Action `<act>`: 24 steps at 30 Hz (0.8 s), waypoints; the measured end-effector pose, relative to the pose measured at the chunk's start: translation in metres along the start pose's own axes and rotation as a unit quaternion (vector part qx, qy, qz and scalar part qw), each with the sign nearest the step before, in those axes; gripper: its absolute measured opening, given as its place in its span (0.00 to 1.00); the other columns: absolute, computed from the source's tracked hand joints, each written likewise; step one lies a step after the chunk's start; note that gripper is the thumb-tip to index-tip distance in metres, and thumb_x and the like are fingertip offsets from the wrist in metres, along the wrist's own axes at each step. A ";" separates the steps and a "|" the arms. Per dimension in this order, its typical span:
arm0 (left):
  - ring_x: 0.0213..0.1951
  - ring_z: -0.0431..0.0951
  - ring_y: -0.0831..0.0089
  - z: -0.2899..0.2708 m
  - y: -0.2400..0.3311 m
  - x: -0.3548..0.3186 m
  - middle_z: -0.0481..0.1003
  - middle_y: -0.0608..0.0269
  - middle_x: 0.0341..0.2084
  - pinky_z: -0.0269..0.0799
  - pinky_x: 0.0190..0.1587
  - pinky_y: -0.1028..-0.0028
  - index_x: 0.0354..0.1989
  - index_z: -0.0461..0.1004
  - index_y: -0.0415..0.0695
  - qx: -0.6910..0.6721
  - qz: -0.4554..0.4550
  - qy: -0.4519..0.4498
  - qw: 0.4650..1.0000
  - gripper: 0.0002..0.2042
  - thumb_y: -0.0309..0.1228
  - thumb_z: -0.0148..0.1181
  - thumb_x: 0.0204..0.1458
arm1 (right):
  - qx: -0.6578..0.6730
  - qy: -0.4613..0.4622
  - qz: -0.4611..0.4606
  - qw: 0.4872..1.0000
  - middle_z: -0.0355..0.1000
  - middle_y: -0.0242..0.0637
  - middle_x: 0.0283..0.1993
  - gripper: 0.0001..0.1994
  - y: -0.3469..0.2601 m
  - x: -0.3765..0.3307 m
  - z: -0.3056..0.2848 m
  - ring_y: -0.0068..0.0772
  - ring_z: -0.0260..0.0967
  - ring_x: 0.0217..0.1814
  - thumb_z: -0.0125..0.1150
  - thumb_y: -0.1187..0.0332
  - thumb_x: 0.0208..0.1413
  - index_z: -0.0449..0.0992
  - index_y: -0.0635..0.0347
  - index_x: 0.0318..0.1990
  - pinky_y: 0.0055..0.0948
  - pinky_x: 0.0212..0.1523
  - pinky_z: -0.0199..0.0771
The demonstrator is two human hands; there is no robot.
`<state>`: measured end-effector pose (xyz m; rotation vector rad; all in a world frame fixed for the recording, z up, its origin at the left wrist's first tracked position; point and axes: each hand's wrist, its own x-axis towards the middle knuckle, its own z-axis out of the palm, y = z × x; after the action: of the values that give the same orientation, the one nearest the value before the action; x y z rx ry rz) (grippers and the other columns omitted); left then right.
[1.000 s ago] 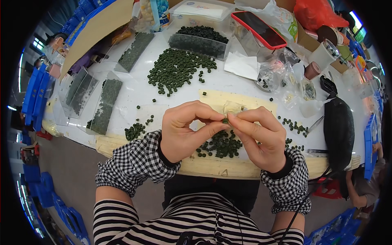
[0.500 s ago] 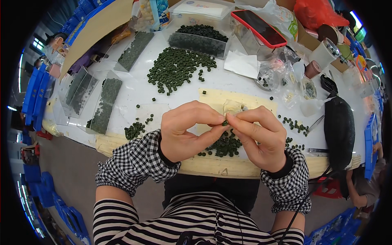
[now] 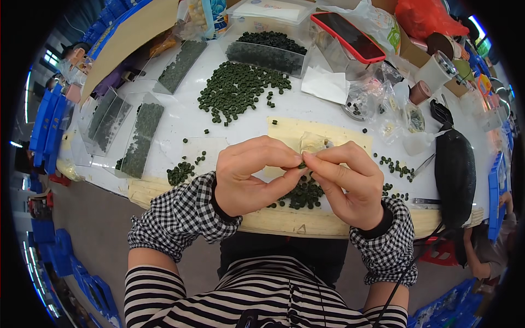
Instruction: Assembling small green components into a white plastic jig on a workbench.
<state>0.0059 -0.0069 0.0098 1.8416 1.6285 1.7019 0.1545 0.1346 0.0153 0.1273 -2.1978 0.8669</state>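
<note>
While the left hand (image 3: 249,174) and right hand (image 3: 350,183) jointly pinch one small green piece (image 3: 302,165), it sits above the dark pile (image 3: 302,197). With so little surface to grip, it could slip and be lost there.

A small dark green piece with a rounded edge (image 3: 302,164) is pinched above the white counter (image 3: 175,117), where the grip of the left hand (image 3: 249,176) is met by that of the right hand (image 3: 350,185). Most of it is covered by the fingertips; its material and exact tilt cannot be made out.
</note>
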 end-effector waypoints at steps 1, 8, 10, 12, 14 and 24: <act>0.34 0.79 0.70 0.000 0.000 0.000 0.78 0.56 0.32 0.74 0.36 0.76 0.37 0.76 0.38 0.001 0.001 0.000 1.000 0.14 0.12 0.65 0.40 | 0.000 0.000 0.000 1.000 0.74 0.33 0.36 0.20 0.000 0.000 0.000 0.31 0.68 0.31 0.67 0.81 0.41 0.80 0.58 0.46 0.26 0.32 0.68; 0.31 0.79 0.72 0.003 0.002 0.001 0.78 0.59 0.29 0.74 0.34 0.77 0.34 0.76 0.38 0.011 -0.013 0.022 1.000 0.10 0.16 0.66 0.41 | 0.003 -0.001 0.003 1.000 0.74 0.33 0.36 0.20 -0.001 0.000 -0.001 0.31 0.68 0.31 0.67 0.81 0.41 0.80 0.58 0.46 0.26 0.32 0.69; 0.30 0.79 0.72 0.004 0.002 0.002 0.78 0.60 0.27 0.75 0.33 0.78 0.33 0.76 0.38 0.013 -0.015 0.035 0.999 0.09 0.18 0.66 0.42 | 0.003 0.000 0.002 1.000 0.74 0.33 0.36 0.20 0.000 0.000 0.000 0.31 0.69 0.32 0.67 0.81 0.41 0.80 0.58 0.46 0.26 0.32 0.69; 0.29 0.79 0.73 0.004 0.001 0.002 0.78 0.60 0.27 0.74 0.33 0.78 0.33 0.76 0.38 0.013 -0.015 0.036 0.999 0.09 0.18 0.67 0.42 | 0.003 0.000 0.003 1.000 0.74 0.34 0.37 0.20 -0.001 0.000 0.000 0.31 0.69 0.32 0.67 0.81 0.41 0.80 0.58 0.46 0.26 0.32 0.69; 0.30 0.79 0.73 0.005 0.000 0.002 0.78 0.60 0.27 0.74 0.33 0.78 0.34 0.76 0.38 0.000 -0.025 0.043 0.999 0.09 0.18 0.67 0.42 | 0.001 -0.004 0.005 1.000 0.74 0.34 0.37 0.20 -0.001 0.000 -0.001 0.31 0.69 0.32 0.67 0.81 0.41 0.80 0.58 0.46 0.26 0.32 0.69; 0.30 0.79 0.74 0.005 0.001 0.003 0.77 0.60 0.27 0.74 0.33 0.78 0.33 0.76 0.38 0.007 -0.024 0.046 0.999 0.09 0.18 0.67 0.43 | 0.000 0.000 0.003 1.000 0.74 0.34 0.36 0.20 -0.001 0.000 -0.002 0.31 0.69 0.32 0.67 0.81 0.41 0.80 0.59 0.46 0.26 0.32 0.69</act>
<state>0.0097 -0.0021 0.0102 1.7394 1.7093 1.7845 0.1556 0.1350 0.0168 0.1203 -2.1990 0.8715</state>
